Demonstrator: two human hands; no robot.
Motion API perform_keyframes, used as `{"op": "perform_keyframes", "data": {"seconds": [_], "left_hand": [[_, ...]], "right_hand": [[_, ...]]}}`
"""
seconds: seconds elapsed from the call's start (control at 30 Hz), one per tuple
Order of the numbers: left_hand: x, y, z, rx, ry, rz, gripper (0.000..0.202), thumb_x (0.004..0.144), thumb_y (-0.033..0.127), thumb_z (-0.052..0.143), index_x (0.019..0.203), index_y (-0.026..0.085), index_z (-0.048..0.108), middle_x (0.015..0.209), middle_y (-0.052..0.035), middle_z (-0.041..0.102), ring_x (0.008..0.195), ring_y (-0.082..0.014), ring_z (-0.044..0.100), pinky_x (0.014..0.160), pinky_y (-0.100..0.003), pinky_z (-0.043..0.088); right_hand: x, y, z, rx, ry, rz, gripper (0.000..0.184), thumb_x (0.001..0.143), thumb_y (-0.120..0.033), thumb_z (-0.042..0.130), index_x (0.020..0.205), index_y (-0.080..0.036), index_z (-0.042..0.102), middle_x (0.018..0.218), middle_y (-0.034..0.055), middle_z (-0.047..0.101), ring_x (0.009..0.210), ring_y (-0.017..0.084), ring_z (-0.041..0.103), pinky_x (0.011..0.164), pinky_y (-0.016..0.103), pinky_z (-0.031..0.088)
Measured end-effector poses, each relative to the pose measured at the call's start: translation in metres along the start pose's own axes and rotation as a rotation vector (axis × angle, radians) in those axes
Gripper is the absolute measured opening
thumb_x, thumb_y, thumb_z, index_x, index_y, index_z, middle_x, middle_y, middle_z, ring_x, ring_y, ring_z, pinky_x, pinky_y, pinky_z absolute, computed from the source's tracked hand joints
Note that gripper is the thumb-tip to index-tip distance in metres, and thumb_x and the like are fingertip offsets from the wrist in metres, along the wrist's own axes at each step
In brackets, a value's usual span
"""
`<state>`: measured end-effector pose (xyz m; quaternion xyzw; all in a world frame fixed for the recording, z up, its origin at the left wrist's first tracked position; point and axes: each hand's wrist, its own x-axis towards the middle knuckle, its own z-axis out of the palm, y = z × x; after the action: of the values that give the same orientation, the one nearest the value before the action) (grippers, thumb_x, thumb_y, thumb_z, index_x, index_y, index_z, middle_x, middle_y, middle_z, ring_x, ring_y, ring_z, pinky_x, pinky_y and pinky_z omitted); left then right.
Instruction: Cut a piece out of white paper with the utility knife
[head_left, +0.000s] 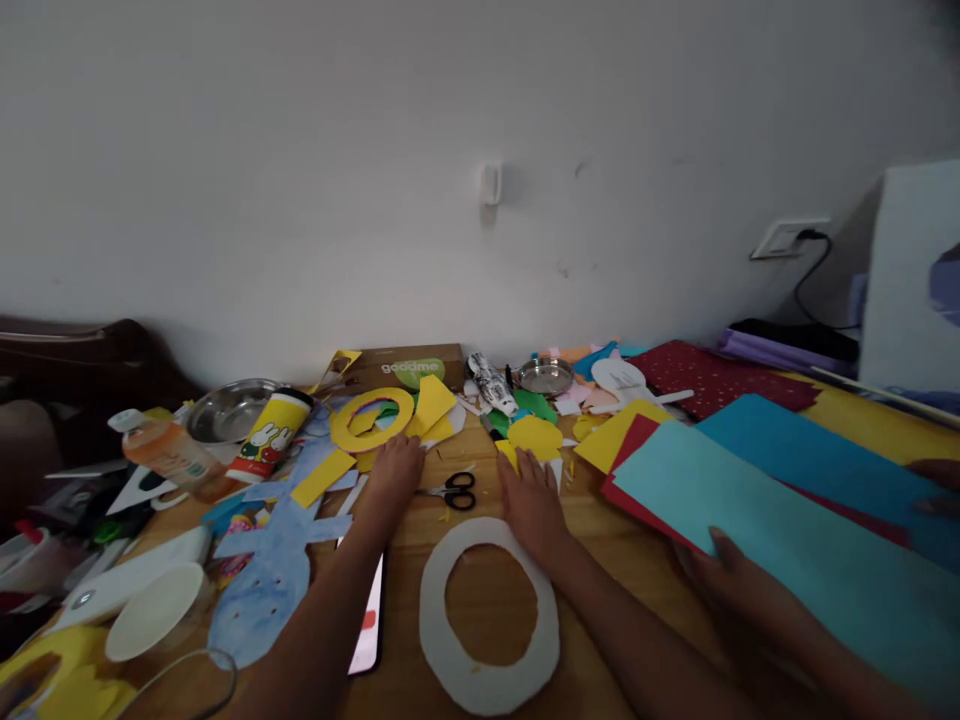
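Observation:
My left hand (397, 468) rests at the near edge of the yellow paper pieces, beside a yellow ring (373, 421) and a folded yellow scrap (435, 402). Its fingers point forward and lie flat, gripping nothing visible. My right hand (532, 505) has its fingers spread on the table against a yellow paper scrap (535, 436). Between the hands lie black-handled scissors (459, 492). A white cardboard ring (489, 690) is flat on the table just in front of me, close to my right wrist. Under my left forearm a phone (367, 625) is partly hidden.
At right, another person's hands (739, 580) hold light-blue sheets (780, 540) with red and yellow ones. Left are an orange drink bottle (169, 452), a rabbit-print cup (268, 437), a steel bowl (232, 408) and a blue painted paper figure (262, 590). A cardboard box (405, 366) stands behind.

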<state>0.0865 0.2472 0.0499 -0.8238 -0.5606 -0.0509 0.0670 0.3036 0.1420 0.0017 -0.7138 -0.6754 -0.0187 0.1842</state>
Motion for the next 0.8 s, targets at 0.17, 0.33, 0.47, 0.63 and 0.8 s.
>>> {"op": "perform_keyframes", "data": {"seconds": [0.17, 0.33, 0.47, 0.63, 0.8], "left_hand": [[0.035, 0.031, 0.004, -0.011, -0.004, 0.162, 0.037, 0.095, 0.037, 0.062, 0.128, 0.019, 0.059, 0.132, -0.0103, 0.060, 0.114, -0.0251, 0.062, 0.095, -0.049, 0.054], [0.067, 0.041, 0.011, -0.023, -0.053, 0.219, 0.038, 0.095, 0.037, 0.063, 0.128, 0.018, 0.059, 0.130, -0.0103, 0.061, 0.111, -0.0247, 0.063, 0.093, -0.048, 0.055], [0.080, 0.037, 0.008, -0.077, -0.024, 0.175, 0.038, 0.094, 0.038, 0.064, 0.126, 0.017, 0.060, 0.126, -0.0102, 0.063, 0.108, -0.0240, 0.064, 0.091, -0.047, 0.055], [0.084, 0.018, -0.018, -0.239, 0.137, 0.038, 0.040, 0.095, 0.038, 0.063, 0.129, 0.019, 0.058, 0.130, -0.0105, 0.061, 0.113, -0.0254, 0.062, 0.095, -0.049, 0.054], [0.087, -0.022, -0.054, -0.466, 0.312, -0.159, 0.034, 0.096, 0.039, 0.062, 0.120, 0.016, 0.062, 0.117, -0.0082, 0.066, 0.100, -0.0214, 0.066, 0.086, -0.044, 0.057]], "right_hand": [[0.000, -0.006, 0.005, 0.006, 0.056, -0.038, 0.052, 0.093, -0.005, 0.042, 0.142, -0.018, 0.055, 0.140, 0.0171, 0.059, 0.136, 0.029, 0.048, 0.116, 0.051, 0.027], [0.003, -0.006, 0.008, -0.011, 0.118, 0.021, 0.051, 0.092, -0.005, 0.042, 0.141, -0.014, 0.054, 0.129, 0.0208, 0.063, 0.119, 0.031, 0.055, 0.101, 0.049, 0.042], [0.004, -0.005, 0.009, -0.010, 0.142, 0.040, 0.050, 0.092, -0.009, 0.046, 0.140, -0.015, 0.055, 0.129, 0.0189, 0.063, 0.116, 0.032, 0.054, 0.095, 0.047, 0.044], [0.005, -0.004, 0.010, 0.018, 0.143, 0.022, 0.048, 0.092, -0.012, 0.049, 0.140, -0.015, 0.054, 0.130, 0.0178, 0.062, 0.117, 0.032, 0.052, 0.096, 0.046, 0.042], [0.004, -0.004, 0.010, 0.036, 0.139, 0.030, 0.049, 0.092, -0.009, 0.048, 0.140, -0.015, 0.054, 0.131, 0.0181, 0.062, 0.118, 0.032, 0.052, 0.096, 0.047, 0.041]]}}
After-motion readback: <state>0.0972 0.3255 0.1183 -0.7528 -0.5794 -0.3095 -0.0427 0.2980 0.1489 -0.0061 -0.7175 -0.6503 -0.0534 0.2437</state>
